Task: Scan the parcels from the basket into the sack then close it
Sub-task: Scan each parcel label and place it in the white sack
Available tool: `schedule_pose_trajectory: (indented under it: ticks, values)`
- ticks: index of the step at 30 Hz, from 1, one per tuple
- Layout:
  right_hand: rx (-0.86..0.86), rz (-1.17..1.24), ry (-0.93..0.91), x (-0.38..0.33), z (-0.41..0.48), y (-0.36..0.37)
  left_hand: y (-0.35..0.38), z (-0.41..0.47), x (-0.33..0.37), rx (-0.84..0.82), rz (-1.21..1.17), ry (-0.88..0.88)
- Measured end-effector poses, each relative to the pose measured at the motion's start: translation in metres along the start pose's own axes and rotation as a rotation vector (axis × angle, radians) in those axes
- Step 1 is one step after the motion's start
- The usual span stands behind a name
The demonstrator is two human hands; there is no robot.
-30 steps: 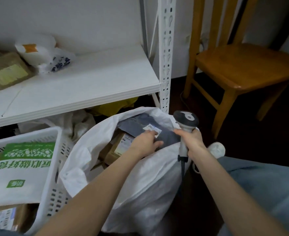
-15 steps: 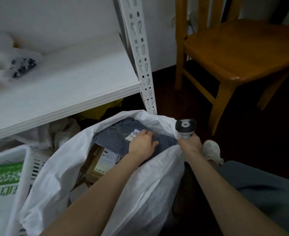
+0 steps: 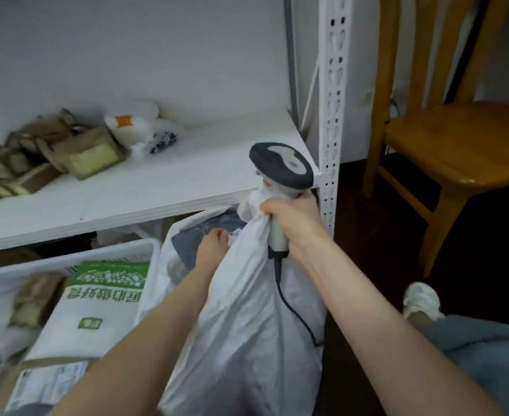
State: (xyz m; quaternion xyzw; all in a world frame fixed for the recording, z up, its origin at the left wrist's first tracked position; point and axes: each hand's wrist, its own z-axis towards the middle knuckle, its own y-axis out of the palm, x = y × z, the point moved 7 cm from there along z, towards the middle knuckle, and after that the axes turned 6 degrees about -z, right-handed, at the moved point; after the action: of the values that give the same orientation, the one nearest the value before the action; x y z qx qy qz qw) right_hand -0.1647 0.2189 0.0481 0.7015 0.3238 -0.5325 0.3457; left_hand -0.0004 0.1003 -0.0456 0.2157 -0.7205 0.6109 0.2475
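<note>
A white sack (image 3: 247,331) stands between my arms on the floor. My right hand (image 3: 295,223) grips the handle of a grey barcode scanner (image 3: 280,169) together with the sack's right rim, lifted up. My left hand (image 3: 212,247) reaches inside the sack's mouth and rests on a dark grey parcel (image 3: 193,241) with a white label; its fingers are partly hidden by the rim. To the left sits a white plastic basket (image 3: 67,259) holding a green-and-white bag parcel (image 3: 97,310), a brown box (image 3: 34,298) and a labelled parcel (image 3: 49,385).
A white metal shelf (image 3: 157,181) above the basket carries brown boxes (image 3: 46,154) and white soft packages (image 3: 139,127). Its perforated upright (image 3: 332,115) stands just right of the scanner. A wooden chair (image 3: 457,145) is at the right. My knee and shoe (image 3: 421,298) are at lower right.
My right hand has risen with the scanner and pulled the sack's rim up. The left hand stays inside on the grey parcel. The view has swung back left, showing the basket.
</note>
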Motion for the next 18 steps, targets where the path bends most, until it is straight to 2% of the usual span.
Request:
schedule_pose_trajectory:
  ticks: [2, 5, 8, 11, 14, 18]
  values:
    - [-0.022, -0.026, -0.045, -0.014, -0.016, 0.015, -0.032, 0.003, -0.019, 0.032, -0.028, 0.019]
    - [0.065, -0.152, 0.015, 0.012, -0.03, 0.004, -0.037, -0.004, -0.045, -0.022, -0.035, 0.067]
    - [0.141, -0.227, 0.078, 0.036, -0.036, -0.018, -0.001, -0.021, -0.055, -0.18, -0.001, 0.092]
    - [0.17, -0.325, 0.088, 0.04, -0.034, -0.039, 0.045, -0.036, -0.063, -0.389, 0.16, 0.127]
    - [0.152, -0.455, 0.051, 0.021, -0.036, -0.054, 0.072, -0.043, -0.068, -0.506, 0.313, 0.12]
    - [0.04, -0.514, -0.083, -0.024, -0.037, -0.052, 0.081, -0.043, -0.057, -0.515, 0.442, 0.168]
